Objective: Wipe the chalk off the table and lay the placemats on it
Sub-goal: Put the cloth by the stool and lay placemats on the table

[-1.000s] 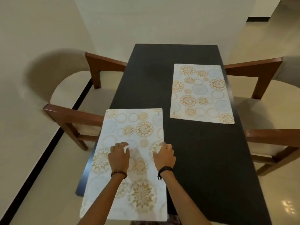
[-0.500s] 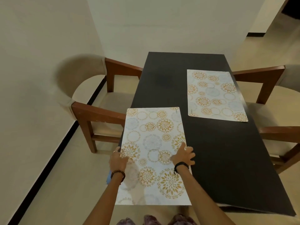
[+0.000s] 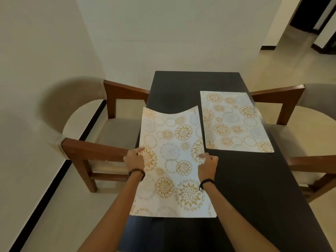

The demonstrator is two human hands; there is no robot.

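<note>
The left hand (image 3: pixel 134 158) pinched the left long edge of the near placemat (image 3: pixel 172 160), its fingers (image 3: pixel 140 149) curled onto the patterned face; the right hand (image 3: pixel 208 164) gripped the opposite edge the same way. Between the two hands the mat sagged — its far edge bowed in a curve over the dark bench (image 3: pixel 245 179), its near end resting on the surface. Beyond the right fingers (image 3: pixel 202 155) and slightly to their right, the second placemat (image 3: pixel 234 122) lay flat. A wooden armchair (image 3: pixel 94 148) stood just left of the left hand, another chair (image 3: pixel 291 106) far right.
</note>
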